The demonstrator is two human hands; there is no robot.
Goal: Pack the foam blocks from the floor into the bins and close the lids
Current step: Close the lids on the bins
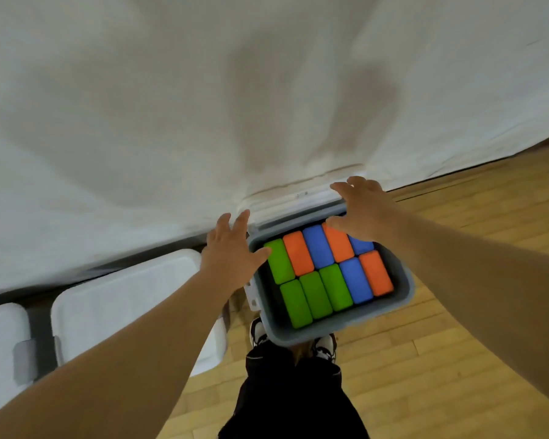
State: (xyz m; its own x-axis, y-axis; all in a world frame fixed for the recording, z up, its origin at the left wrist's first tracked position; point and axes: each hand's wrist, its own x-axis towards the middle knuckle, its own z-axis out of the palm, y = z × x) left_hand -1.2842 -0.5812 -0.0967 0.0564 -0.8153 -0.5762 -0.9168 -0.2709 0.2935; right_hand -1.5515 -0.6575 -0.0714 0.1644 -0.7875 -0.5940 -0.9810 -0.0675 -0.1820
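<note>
Grey bin (406,280) on the floor, full of foam blocks (327,267). Left hand (232,248) and right hand (362,210), fingers spread, flank its raised white lid (298,198); I judge it light and stiff: grip the corners.

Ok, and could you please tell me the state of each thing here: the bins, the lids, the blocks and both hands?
grey bin: open, full
foam blocks: packed flat in two rows, ten showing
lid: raised, leaning back on the white curtain
left hand: open, fingers spread, at the bin's far left corner
right hand: open, reaching to the lid's edge; contact unclear
nearer white-lidded bin: closed
far-left bin: closed
</note>
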